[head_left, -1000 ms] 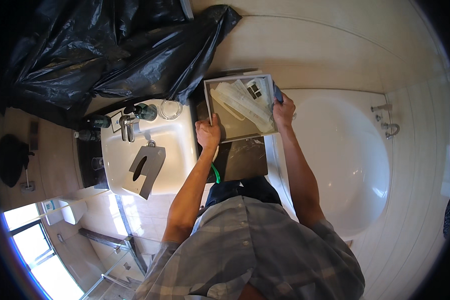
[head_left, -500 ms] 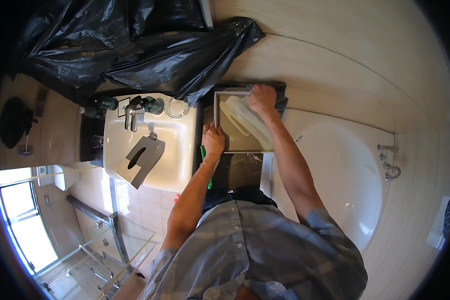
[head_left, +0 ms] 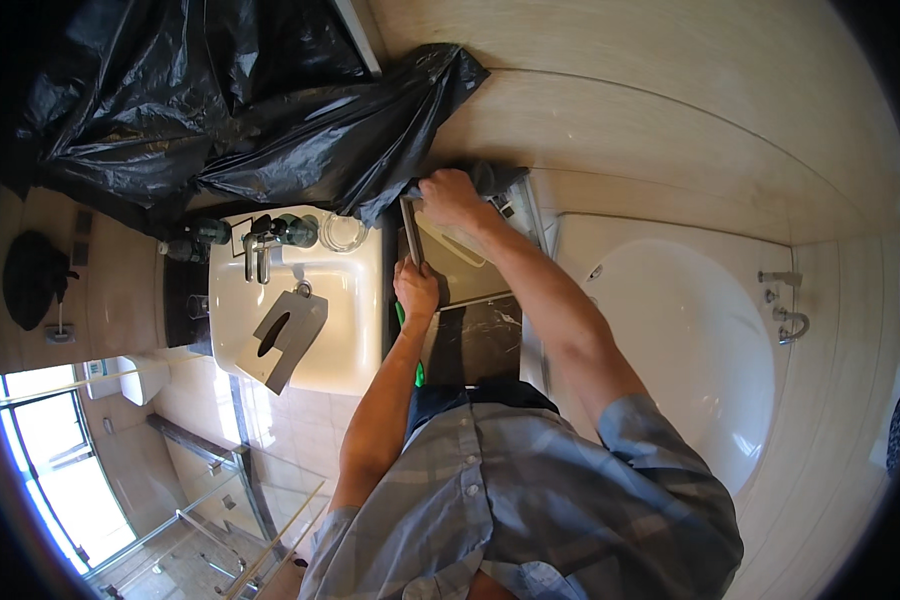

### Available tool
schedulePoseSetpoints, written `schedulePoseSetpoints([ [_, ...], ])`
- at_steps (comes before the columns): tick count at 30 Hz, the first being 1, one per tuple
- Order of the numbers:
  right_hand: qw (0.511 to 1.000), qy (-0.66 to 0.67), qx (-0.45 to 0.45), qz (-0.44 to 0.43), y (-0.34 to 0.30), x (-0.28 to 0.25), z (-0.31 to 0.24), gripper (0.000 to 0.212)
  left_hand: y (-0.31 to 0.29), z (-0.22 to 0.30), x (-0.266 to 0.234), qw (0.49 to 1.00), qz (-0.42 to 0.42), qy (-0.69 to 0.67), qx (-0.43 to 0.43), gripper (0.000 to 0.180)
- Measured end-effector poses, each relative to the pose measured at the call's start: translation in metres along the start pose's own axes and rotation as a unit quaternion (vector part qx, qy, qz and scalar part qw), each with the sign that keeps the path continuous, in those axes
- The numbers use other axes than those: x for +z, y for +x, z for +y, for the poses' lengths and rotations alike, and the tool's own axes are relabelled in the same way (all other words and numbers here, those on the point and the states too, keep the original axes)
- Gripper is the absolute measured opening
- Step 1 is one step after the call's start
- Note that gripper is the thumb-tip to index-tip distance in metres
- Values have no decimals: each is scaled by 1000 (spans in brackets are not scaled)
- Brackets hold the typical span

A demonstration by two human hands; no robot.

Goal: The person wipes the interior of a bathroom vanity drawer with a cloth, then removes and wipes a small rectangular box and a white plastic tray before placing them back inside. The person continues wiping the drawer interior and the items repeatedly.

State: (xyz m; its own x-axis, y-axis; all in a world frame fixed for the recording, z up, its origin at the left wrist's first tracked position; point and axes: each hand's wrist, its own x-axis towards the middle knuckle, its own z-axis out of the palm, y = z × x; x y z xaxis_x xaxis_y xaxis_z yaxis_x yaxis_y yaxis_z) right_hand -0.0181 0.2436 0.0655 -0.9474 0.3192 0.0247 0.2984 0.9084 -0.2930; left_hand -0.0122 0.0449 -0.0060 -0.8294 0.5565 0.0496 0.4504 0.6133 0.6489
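Between the washbasin and the bathtub stands a shallow, pale-rimmed rectangular tray (head_left: 462, 282), slightly tilted in view. My left hand (head_left: 416, 288) grips its left edge with curled fingers. At the tray's far left corner, my right hand (head_left: 452, 200) is closed on a dark grey cloth (head_left: 497, 179), which spreads out along the far edge. My right forearm crosses the tray and hides much of its inside; a pale curved outline shows beside it. Something narrow and green (head_left: 419, 372) shows beside my left forearm, partly hidden.
The white washbasin (head_left: 360, 340) at left holds a grey tissue-box cover (head_left: 292, 335); a tap (head_left: 258, 260), bottles (head_left: 295, 230) and a glass dish (head_left: 343, 232) stand behind. Black plastic sheeting (head_left: 280, 150) hangs above. The bathtub (head_left: 670, 350) is at right, dark marble (head_left: 475, 340) nearer me.
My right hand has swept left with the cloth, from the tray's far right to its far left corner. My left hand stays on the left edge. The view has shifted slightly.
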Motion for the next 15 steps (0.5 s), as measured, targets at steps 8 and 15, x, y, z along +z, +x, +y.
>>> schedulePoseSetpoints([
  [8,995,12,99,2,-51,-23,72,23,1,-20,16,1000,20,-22,0,32],
  [15,889,134,283,333,-91,-10,88,18,0,-17,12,1000,-5,-10,25,32],
])
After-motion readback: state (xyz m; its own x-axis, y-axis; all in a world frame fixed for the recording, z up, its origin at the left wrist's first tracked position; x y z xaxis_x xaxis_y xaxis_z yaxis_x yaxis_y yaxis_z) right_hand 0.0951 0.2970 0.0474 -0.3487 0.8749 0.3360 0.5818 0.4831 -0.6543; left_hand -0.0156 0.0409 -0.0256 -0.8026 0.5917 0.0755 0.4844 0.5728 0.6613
